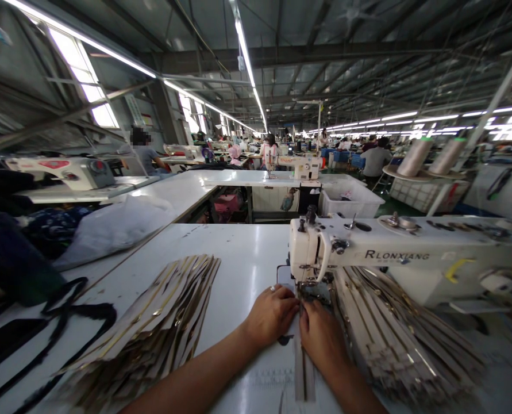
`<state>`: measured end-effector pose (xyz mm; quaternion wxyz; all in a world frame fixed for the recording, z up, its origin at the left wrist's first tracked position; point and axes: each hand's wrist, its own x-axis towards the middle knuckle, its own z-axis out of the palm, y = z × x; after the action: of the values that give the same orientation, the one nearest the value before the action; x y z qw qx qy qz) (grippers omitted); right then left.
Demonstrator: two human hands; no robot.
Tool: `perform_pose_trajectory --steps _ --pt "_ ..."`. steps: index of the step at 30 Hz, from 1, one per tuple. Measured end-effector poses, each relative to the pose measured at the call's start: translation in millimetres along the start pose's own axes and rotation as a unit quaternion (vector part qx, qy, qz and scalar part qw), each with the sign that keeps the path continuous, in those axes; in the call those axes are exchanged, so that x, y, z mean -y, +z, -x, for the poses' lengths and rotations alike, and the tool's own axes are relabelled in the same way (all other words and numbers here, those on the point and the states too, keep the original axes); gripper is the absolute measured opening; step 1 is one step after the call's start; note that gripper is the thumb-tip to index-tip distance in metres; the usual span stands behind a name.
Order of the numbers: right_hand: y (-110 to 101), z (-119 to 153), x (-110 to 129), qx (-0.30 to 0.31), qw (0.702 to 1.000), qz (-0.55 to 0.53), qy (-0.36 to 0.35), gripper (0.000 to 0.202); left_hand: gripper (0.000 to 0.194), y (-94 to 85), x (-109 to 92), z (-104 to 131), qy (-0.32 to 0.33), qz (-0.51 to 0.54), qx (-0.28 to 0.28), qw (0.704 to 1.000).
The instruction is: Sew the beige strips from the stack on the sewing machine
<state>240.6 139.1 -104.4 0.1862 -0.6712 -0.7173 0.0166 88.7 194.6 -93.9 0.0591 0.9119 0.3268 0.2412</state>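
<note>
A beige zipper strip (304,376) runs from under the sewing machine (393,253) toward me, flat on the white table. My left hand (273,315), with a ring on one finger, is closed at the strip's left edge, close to the presser foot. From the right, my right hand (321,330) is closed on the same strip, thumb along it. The fingertips of both hands nearly meet in front of the needle, and they hide part of the strip there. A stack of zipper strips (152,322) with gold teeth lies left of my left arm.
Another pile of zipper strips (404,333) lies right of my right hand, below the machine arm. Black straps (77,310) and a white plastic bag (113,227) are on the left. Thread cones (415,156) stand at the right. A white bin (351,198) sits beyond the machine.
</note>
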Motion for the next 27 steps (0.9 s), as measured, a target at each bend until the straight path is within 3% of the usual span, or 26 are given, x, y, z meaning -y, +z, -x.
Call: perform_pose_trajectory --steps 16,23,27 --pt "-3.6 2.1 6.5 0.016 1.000 0.005 0.011 0.037 0.017 -5.2 -10.8 -0.8 -0.042 -0.026 0.024 0.999" --pt "-1.6 2.8 3.1 0.028 0.998 -0.043 -0.025 0.037 0.016 1.9 -22.6 7.6 -0.131 -0.004 0.058 0.990" --pt "7.6 7.1 -3.8 -0.006 0.993 -0.094 -0.076 0.043 0.022 -4.2 -13.6 5.1 -0.200 0.048 0.025 0.978"
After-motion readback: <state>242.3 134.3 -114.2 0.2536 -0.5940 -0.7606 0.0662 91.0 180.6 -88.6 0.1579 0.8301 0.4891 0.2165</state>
